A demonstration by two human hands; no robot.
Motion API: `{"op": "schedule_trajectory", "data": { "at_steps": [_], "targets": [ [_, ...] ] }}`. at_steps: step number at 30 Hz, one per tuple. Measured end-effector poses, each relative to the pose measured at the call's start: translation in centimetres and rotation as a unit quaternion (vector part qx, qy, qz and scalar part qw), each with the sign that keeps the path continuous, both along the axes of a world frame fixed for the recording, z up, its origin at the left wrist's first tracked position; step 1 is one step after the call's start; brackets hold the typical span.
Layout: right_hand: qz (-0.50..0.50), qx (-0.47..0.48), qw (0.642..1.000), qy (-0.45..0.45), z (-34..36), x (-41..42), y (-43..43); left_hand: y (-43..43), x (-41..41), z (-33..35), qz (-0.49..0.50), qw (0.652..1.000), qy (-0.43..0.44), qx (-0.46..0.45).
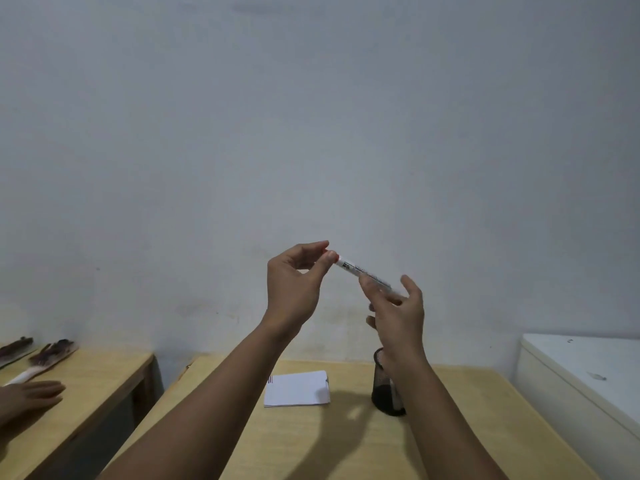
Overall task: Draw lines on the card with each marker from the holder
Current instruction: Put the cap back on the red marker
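Observation:
I hold a white marker (pixel 363 271) up in the air in front of the wall, tilted down to the right. My left hand (pixel 298 285) pinches its upper left end, where a bit of red shows between the fingertips. My right hand (pixel 398 313) grips the lower part of the barrel. Below on the wooden table (pixel 311 441) lies a stack of white cards (pixel 297 389) with short red lines at its top left corner. A black mesh holder (pixel 384 393) stands to the right of the cards, partly hidden behind my right forearm.
A second wooden table (pixel 79 382) stands at the left across a gap, with dark feather-like items (pixel 52 353) and another person's hand (pixel 27 400) on it. A white cabinet (pixel 581 375) stands at the right. A bare wall fills the background.

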State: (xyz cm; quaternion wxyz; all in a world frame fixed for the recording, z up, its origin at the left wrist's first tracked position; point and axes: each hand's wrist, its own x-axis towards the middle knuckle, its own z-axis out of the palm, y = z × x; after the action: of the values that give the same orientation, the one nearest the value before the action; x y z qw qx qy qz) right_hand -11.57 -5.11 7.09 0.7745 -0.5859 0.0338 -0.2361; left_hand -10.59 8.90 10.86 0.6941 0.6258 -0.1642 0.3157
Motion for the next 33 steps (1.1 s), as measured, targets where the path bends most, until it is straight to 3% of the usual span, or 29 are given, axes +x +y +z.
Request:
{"op": "schedule_trajectory", "data": {
  "at_steps": [3,6,8,18,21,23,28,30,33],
  "targets": [
    [-0.096,-0.174,0.978,-0.059,-0.8,0.6,-2.4,-0.6,1.0,-0.2,0.034,0.995,-0.024,0.092],
    [-0.057,-0.289,0.951,-0.094,-0.9,1.2,-4.3,-2.0,2.1,-1.0,0.046,0.974,-0.011,0.222],
    [-0.024,-0.331,0.939,-0.089,-0.9,1.7,-5.2,-3.2,3.0,-1.7,0.032,0.967,0.005,0.254],
    [-0.062,-0.424,0.901,-0.061,-3.8,5.5,-9.4,-8.0,7.2,-5.6,-0.033,0.983,0.077,0.165],
    [-0.074,-0.421,0.903,-0.048,-4.9,6.6,-10.9,-8.4,8.6,-7.3,0.013,0.973,0.072,0.217],
    [-0.069,-0.424,0.902,-0.04,-5.7,7.2,-11.7,-8.2,9.1,-8.6,0.038,0.94,0.09,0.326],
    [-0.048,-0.48,0.876,0.002,-7.8,8.9,-12.7,-7.8,9.7,-12.0,0.004,0.802,0.134,0.583],
    [-0.037,-0.491,0.87,0.019,-8.6,9.4,-12.9,-8.1,9.9,-13.0,0.007,0.76,0.132,0.637],
    [-0.029,-0.513,0.857,0.038,-9.7,10.0,-13.0,-8.4,10.5,-14.0,0.016,0.737,0.134,0.662]
  ]
}}
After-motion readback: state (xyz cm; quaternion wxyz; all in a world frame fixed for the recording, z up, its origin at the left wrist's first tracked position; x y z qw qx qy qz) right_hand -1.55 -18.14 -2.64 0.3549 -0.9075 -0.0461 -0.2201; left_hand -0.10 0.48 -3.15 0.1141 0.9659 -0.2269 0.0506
